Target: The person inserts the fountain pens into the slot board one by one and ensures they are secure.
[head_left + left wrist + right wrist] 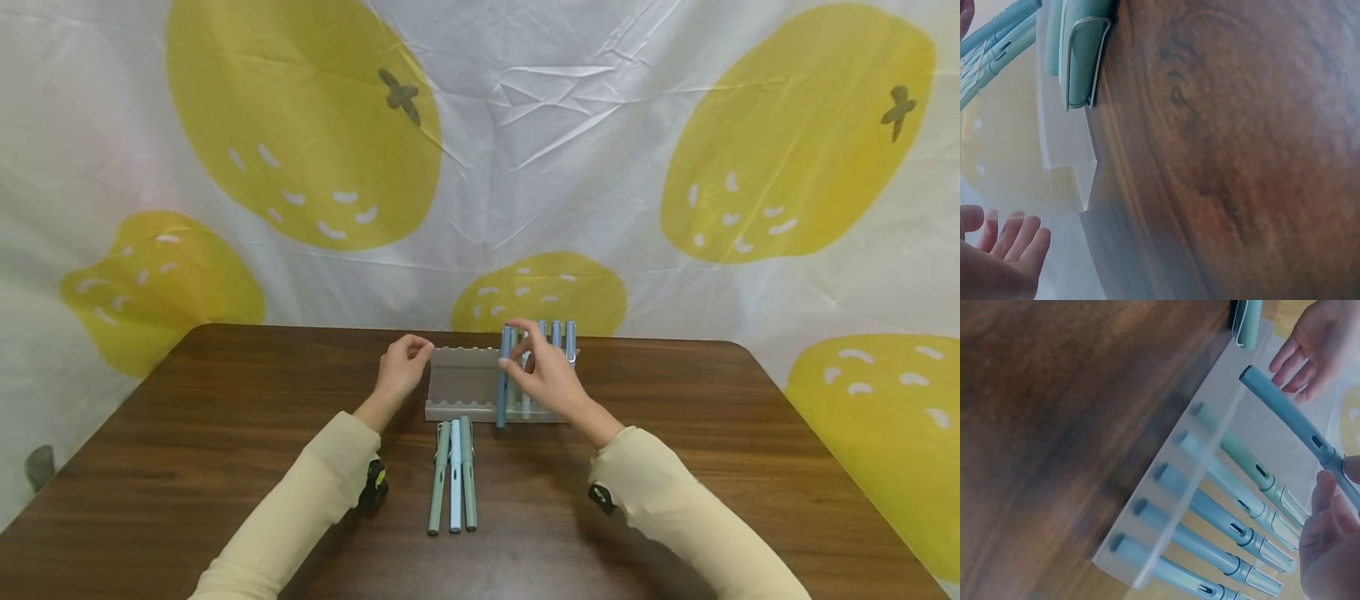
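Note:
My right hand (553,377) pinches a blue pen (502,387) near its capped upper end, thumb on one side and fingers on the other. The pen stands nearly upright in front of a translucent pen rack (462,379) with scalloped edges. In the right wrist view its lower end (1252,376) hangs free beside a green pen (1244,453) seated in the rack. Beyond that sit a pale blue pen (1225,481) and several blue ones (1216,512). At the rack's left upper corner, my left hand (397,368) pinches the edge between thumb and index finger.
Two green pens (438,487) and a light blue pen (455,487) lie side by side on the brown wooden table (285,392), just in front of the rack. A white curtain (480,200) with yellow fruit prints hangs behind the table.

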Demonstrator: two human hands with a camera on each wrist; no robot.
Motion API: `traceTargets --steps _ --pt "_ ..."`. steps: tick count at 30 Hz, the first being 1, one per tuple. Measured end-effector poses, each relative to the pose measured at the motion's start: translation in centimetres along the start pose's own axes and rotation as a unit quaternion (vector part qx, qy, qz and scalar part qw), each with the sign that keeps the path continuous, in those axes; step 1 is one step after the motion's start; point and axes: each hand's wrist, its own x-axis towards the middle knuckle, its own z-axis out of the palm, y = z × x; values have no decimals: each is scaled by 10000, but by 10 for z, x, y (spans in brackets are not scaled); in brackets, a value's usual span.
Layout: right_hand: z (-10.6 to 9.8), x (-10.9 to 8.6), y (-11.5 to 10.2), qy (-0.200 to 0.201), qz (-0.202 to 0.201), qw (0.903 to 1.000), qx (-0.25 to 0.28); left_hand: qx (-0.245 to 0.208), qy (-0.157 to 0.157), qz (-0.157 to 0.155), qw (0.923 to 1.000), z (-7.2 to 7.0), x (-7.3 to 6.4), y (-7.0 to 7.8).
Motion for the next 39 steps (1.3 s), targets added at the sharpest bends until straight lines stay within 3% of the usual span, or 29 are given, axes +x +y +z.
traceTargets --steps 18,25,39 --pt "4 10 5 1013 -422 9921 -605 -61 -114 -5 9999 0 0 1" --pt "11 6 9 931 -384 9916 -816 -71 -148 -29 9999 1 0 1" --pt "19 2 15 770 -356 9952 -489 -42 -143 55 9999 1 2 -2"
